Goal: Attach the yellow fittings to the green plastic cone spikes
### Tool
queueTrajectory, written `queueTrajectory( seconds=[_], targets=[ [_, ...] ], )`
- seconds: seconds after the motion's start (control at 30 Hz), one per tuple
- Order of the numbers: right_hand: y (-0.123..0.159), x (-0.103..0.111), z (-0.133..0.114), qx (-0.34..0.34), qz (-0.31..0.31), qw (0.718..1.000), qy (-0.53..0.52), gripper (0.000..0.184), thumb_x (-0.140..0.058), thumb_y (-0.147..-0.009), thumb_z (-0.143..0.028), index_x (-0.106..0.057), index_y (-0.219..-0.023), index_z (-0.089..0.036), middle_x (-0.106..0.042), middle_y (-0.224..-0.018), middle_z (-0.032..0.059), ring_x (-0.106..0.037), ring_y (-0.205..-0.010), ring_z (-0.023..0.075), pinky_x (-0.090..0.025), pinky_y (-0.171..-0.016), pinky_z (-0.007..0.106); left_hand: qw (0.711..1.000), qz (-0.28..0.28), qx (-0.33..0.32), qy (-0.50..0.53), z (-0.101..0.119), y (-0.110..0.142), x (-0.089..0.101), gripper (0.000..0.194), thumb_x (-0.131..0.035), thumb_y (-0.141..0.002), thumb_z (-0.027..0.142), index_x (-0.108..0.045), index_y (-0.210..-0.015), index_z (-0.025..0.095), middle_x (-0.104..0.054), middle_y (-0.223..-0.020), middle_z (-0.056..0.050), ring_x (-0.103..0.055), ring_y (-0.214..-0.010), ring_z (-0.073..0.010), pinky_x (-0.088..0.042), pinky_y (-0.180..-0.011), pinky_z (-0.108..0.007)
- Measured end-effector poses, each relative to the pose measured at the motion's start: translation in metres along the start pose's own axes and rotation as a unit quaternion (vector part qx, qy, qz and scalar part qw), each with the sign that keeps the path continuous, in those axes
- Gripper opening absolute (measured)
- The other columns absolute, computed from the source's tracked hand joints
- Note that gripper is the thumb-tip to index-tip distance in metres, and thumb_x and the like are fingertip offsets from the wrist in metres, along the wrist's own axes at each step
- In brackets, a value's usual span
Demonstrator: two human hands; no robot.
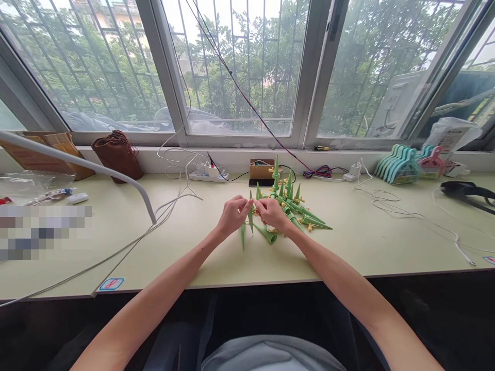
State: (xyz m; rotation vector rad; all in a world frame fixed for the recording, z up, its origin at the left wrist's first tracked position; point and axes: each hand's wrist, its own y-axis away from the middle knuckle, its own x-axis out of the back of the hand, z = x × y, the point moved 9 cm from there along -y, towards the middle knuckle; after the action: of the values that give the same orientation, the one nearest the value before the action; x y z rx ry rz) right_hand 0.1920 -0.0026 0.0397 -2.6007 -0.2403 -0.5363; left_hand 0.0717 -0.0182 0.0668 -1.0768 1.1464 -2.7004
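My left hand (233,214) is closed in a pinch on a green plant watering spike (250,222), whose pointed end hangs down over the table. My right hand (271,212) meets it at the top of the spike, thumb and fingers pressed together. What the right fingers pinch is too small and covered to make out. Below the hands lie another slim green spike (242,238) and a hollow cone-shaped green one (269,236). Just beyond the right hand is a cluster of green spikes (305,210) with small yellow valves (310,226); several stand upright, such as a tall spike (276,178).
Behind the spikes sit a small brown box (262,169) and a black phone-like slab (262,182). A power strip (209,175) and loose white cables (170,208) lie to the left. Teal hangers (396,164) and black headphone-like gear (467,193) are on the right.
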Motion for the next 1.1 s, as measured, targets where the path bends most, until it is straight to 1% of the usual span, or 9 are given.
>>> queueTrajectory(
  seconds=[0.13,0.27,0.47,0.67,0.83,0.97,1.1],
  targets=[
    [0.000,0.000,-0.001,-0.001,0.003,1.000,0.002,0.043,-0.044,-0.093,-0.042,-0.046,-0.057,-0.020,-0.044,-0.040,-0.0029,-0.051,-0.044,0.0127,-0.036,-0.048,0.024,1.000,0.007,-0.011,0.004,0.001,0.000,0.001,0.043,-0.046,-0.095,0.044,-0.051,-0.062,0.018,-0.053,-0.068,-0.001,-0.047,-0.062,-0.0119,-0.040,-0.063,-0.025],
    [-0.001,0.001,0.000,-0.002,0.012,1.000,-0.005,0.043,-0.044,-0.093,-0.043,-0.046,-0.057,-0.020,-0.046,-0.041,-0.0030,-0.048,-0.041,0.0113,-0.037,-0.047,0.024,1.000,0.009,-0.005,0.020,0.000,-0.001,0.001,0.040,-0.045,-0.096,0.047,-0.055,-0.069,0.018,-0.055,-0.072,-0.001,-0.050,-0.067,-0.0129,-0.044,-0.068,-0.025],
    [-0.001,0.002,0.002,0.001,0.016,1.000,-0.017,0.043,-0.044,-0.093,-0.044,-0.045,-0.057,-0.020,-0.047,-0.044,-0.0035,-0.044,-0.035,0.0089,-0.037,-0.045,0.024,0.999,0.015,-0.005,0.036,0.003,-0.001,0.004,0.043,-0.040,-0.097,0.047,-0.053,-0.068,0.018,-0.052,-0.071,-0.002,-0.049,-0.067,-0.0132,-0.046,-0.065,-0.025],
    [-0.003,-0.001,0.007,-0.003,0.006,1.000,-0.017,0.041,-0.044,-0.091,-0.042,-0.045,-0.057,-0.019,-0.054,-0.054,-0.0015,-0.046,-0.036,0.0074,-0.035,-0.041,0.022,0.998,-0.006,-0.025,0.055,0.007,0.000,0.000,0.039,-0.045,-0.095,0.048,-0.058,-0.074,0.018,-0.056,-0.076,-0.003,-0.052,-0.068,-0.0124,-0.047,-0.064,-0.024],
    [-0.002,0.000,0.005,-0.007,0.008,0.999,-0.036,0.040,-0.043,-0.091,-0.041,-0.043,-0.057,-0.019,-0.053,-0.053,-0.0017,-0.046,-0.035,0.0079,-0.034,-0.040,0.022,0.998,0.008,-0.042,0.054,0.011,0.001,0.003,0.036,-0.048,-0.095,0.045,-0.058,-0.073,0.018,-0.055,-0.075,-0.002,-0.051,-0.064,-0.0111,-0.046,-0.062,-0.023],
    [0.000,0.002,0.001,-0.010,0.016,0.999,-0.026,0.042,-0.043,-0.092,-0.043,-0.043,-0.057,-0.020,-0.049,-0.047,-0.0030,-0.042,-0.034,0.0083,-0.034,-0.042,0.023,0.998,0.016,-0.025,0.052,0.008,0.002,0.004,0.037,-0.048,-0.095,0.047,-0.058,-0.074,0.018,-0.056,-0.075,-0.002,-0.054,-0.062,-0.0108,-0.046,-0.060,-0.023],
    [-0.001,0.007,-0.002,0.008,0.047,0.999,0.013,0.043,-0.042,-0.093,-0.043,-0.042,-0.056,-0.020,-0.049,-0.048,-0.0017,-0.043,-0.042,0.0102,-0.035,-0.048,0.025,0.997,0.013,0.008,0.078,0.001,0.002,0.002,0.040,-0.051,-0.093,0.050,-0.057,-0.071,0.018,-0.056,-0.075,-0.002,-0.056,-0.056,-0.0095,-0.046,-0.053,-0.022]
  ],
)
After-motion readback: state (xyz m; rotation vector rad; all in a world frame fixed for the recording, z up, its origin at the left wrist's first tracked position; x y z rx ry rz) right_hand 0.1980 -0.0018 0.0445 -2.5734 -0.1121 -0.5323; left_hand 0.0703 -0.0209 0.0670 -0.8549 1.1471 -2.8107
